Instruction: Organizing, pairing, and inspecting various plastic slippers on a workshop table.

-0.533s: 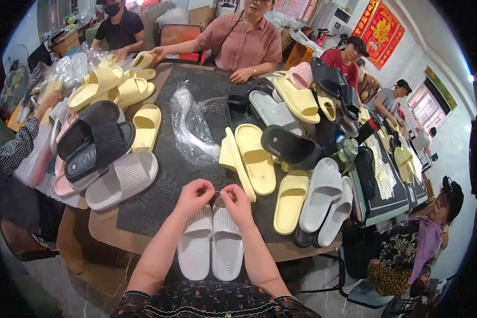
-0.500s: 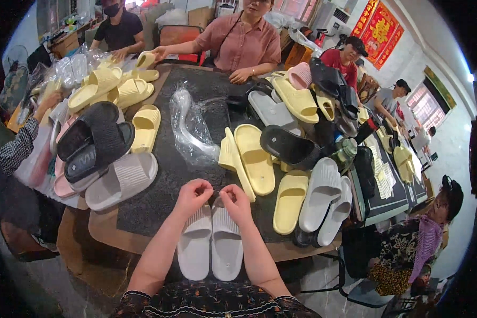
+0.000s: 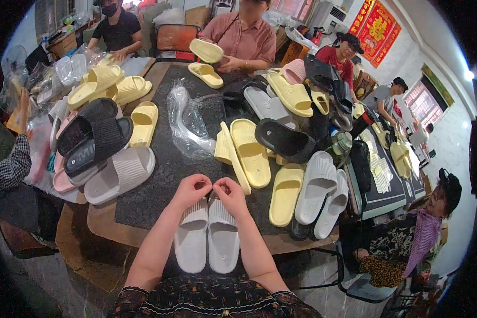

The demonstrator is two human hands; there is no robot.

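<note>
At the table's [image 3: 143, 212] left edge lie black slippers [image 3: 93, 132] and a pale grey one [image 3: 121, 172]. At the near edge, a white pair [image 3: 206, 238] lies side by side, toes pointing away. The left hand [image 3: 192, 189] and right hand [image 3: 229, 192] meet fingertip to fingertip above the toes, pinching something too small to make out. They look unmoved since half a second ago; across the table, though, a person now holds up a yellow slipper [image 3: 206, 50]. Right of centre lie more yellow slippers [image 3: 249, 151].
</note>
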